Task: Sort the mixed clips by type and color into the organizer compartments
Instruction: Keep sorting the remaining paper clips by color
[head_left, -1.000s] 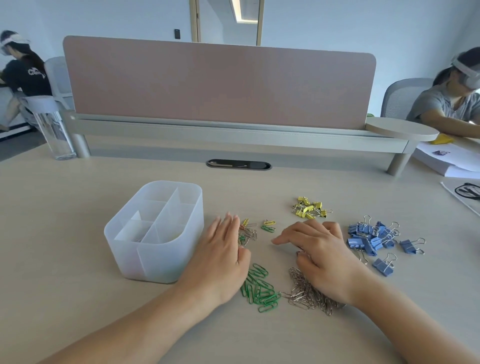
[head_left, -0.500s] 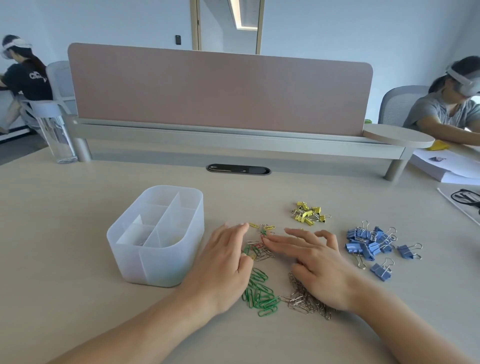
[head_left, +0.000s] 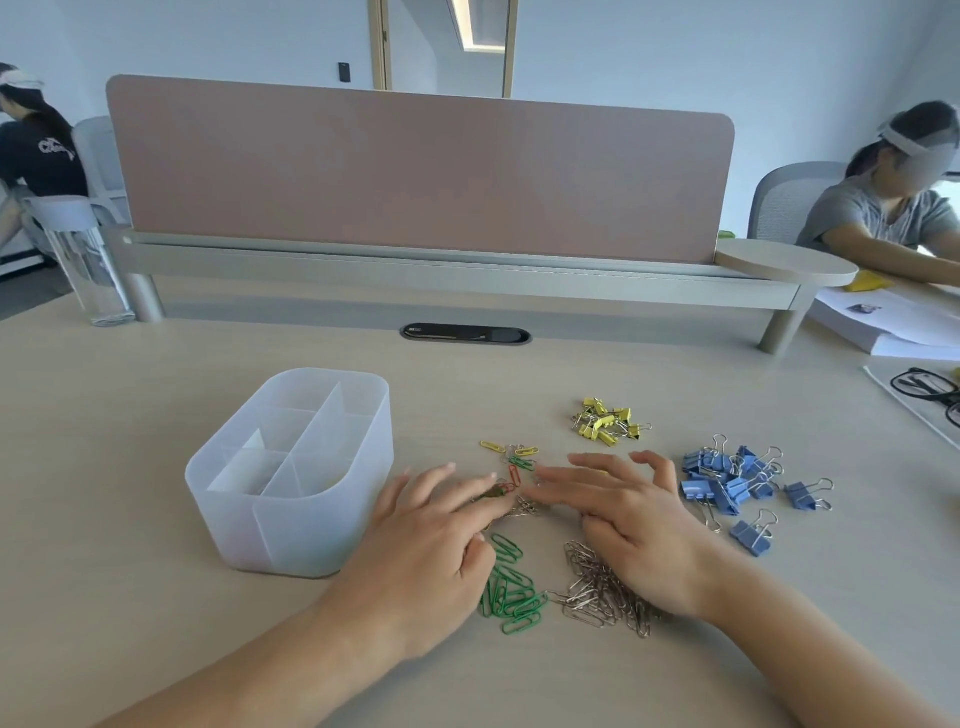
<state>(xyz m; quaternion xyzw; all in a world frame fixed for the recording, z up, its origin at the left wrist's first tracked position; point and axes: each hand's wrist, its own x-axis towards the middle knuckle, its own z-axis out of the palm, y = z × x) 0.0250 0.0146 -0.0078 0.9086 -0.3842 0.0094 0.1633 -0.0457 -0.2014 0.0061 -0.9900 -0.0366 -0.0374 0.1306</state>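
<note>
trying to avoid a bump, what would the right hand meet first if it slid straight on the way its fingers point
Probably the red paper clip just beyond the right hand, then the left hand close behind it; height over the table is unclear.

A translucent white plastic organizer (head_left: 311, 525) is set upright, divided by inner walls into one long compartment and several smaller ones; what lies inside cannot be told. All the clips are laid out flat to the right of the organizer. Nearest to it a heap of green paper clips (head_left: 511, 592) is gathered, and a tangled heap of silver paper clips (head_left: 597, 592) is placed just beyond. Behind these, a small mixed cluster of paper clips (head_left: 517, 461) in yellow, green, red and silver is left unsorted. Further right and back, small yellow binder clips (head_left: 605, 422) are piled. Farthest from the organizer, larger blue binder clips (head_left: 727, 480) are loosely scattered, their wire handles splayed.
</note>
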